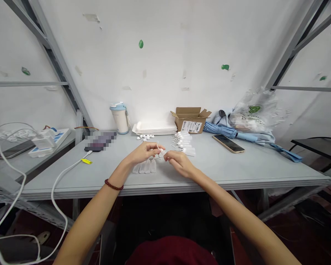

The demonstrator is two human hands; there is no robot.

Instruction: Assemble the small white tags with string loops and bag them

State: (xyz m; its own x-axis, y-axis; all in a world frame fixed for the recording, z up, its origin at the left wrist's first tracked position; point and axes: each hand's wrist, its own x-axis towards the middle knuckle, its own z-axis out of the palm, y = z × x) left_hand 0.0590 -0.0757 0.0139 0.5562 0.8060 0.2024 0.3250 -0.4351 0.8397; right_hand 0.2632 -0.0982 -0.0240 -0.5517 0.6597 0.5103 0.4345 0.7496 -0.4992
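Fingerwork on white piece (162,153) above tabletop (223,171), near clear tubes (147,167), between left grip (142,152), pinched narrow on it, and right grip (182,163), too hidden to tell whether holding, seemingly a fitting step, calling for steady pinch and careful alignment next.

Plastic tubes (147,166) (cloudy rather than glassy), smooth tabletop (234,170), matt cardboard box (200,126), glossy phone screen (227,142)

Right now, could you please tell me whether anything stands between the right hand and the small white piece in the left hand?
Nothing visible does: the right hand is close beside the small white piece, and the clear tubes lie outside that gap.
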